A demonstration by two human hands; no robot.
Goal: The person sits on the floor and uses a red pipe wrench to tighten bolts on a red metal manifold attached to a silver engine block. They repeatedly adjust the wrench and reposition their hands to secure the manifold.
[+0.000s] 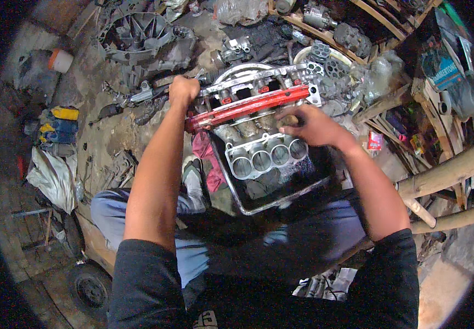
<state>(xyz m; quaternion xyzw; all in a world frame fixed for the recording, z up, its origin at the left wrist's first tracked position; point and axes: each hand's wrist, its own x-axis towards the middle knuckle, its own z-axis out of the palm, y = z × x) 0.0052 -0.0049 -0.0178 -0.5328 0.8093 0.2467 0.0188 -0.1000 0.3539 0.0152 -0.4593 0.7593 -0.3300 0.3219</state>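
An intake manifold (270,156) of grey metal, with a row of round ports, rests over a black rectangular tray (242,204) in front of me. A red painted bar (253,105) runs across its far part, rising toward the right. My left hand (185,89) is closed in a fist at the manifold's far left end, gripping it. Over the right side of the runners, just below the red bar, my right hand (316,127) is curled with its fingertips on a small brownish thing that I cannot make out. A pink cloth (214,170) lies beside the tray's left edge.
A large bell-shaped metal housing (135,38) lies at the far left. Greasy engine parts (242,46) crowd the floor behind the manifold. Wooden poles (440,175) stand at the right. A tyre (90,288) and a white sack (53,178) are at the left.
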